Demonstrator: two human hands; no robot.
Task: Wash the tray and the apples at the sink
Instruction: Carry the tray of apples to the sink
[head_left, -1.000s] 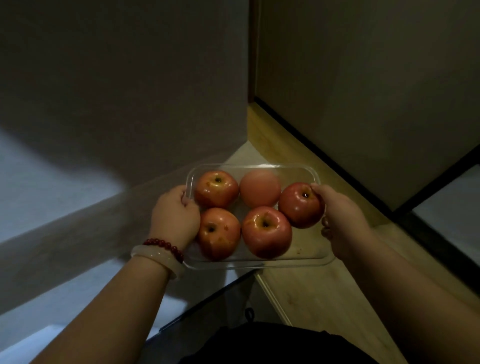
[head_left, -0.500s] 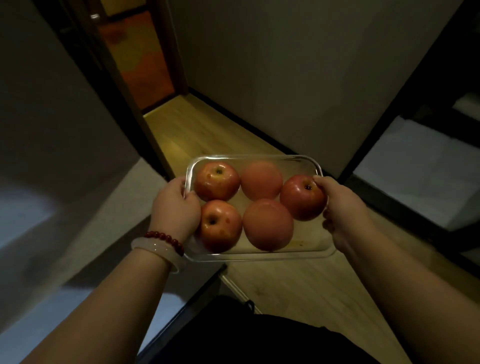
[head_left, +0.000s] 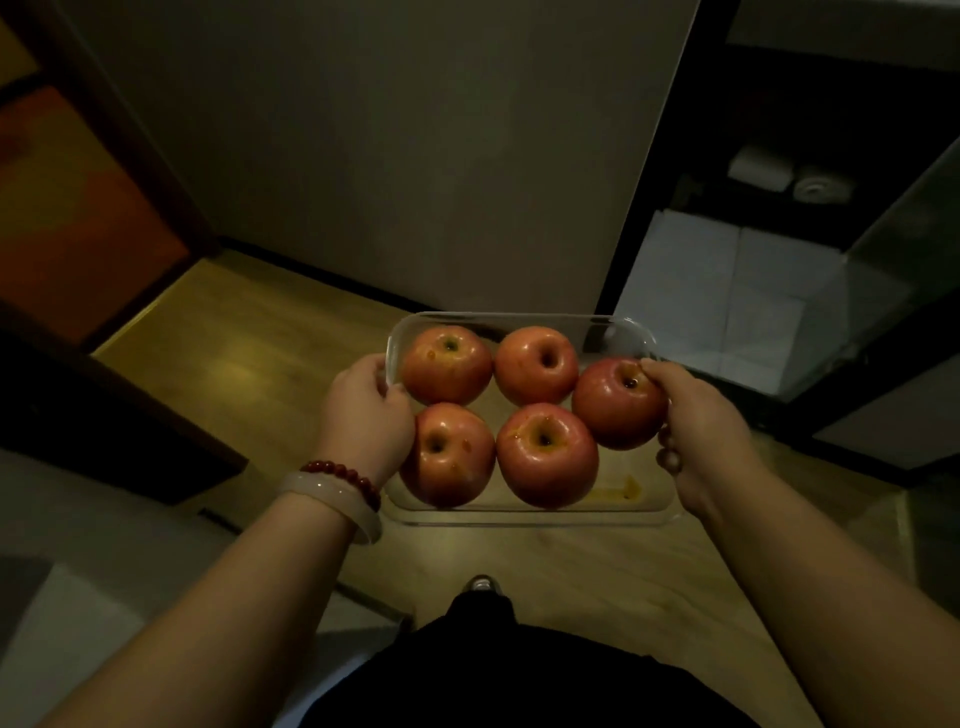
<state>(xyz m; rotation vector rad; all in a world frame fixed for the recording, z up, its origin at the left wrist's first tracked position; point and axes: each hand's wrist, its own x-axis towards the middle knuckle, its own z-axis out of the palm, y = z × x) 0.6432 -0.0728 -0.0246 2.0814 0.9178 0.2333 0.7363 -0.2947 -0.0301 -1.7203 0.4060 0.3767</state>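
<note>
Both hands hold the clear tray (head_left: 530, 514) up in the air. On one short end of the tray, the left hand (head_left: 366, 410) has its fingers curled over the rim. On the other short end, the right hand (head_left: 696, 431) grips the rim, and its thumb rests on the top of one apple. Five red apples (head_left: 545, 454) sit inside the tray, close together and touching. Some have orange smears on them, and there is an orange smear (head_left: 621, 491) on the tray floor near the right hand. Below the tray is a wooden floor (head_left: 249, 353). No sink or water shows anywhere, so I think the washing has not started. Tray and apples both look dirty, and all of the job is left to do.
</note>
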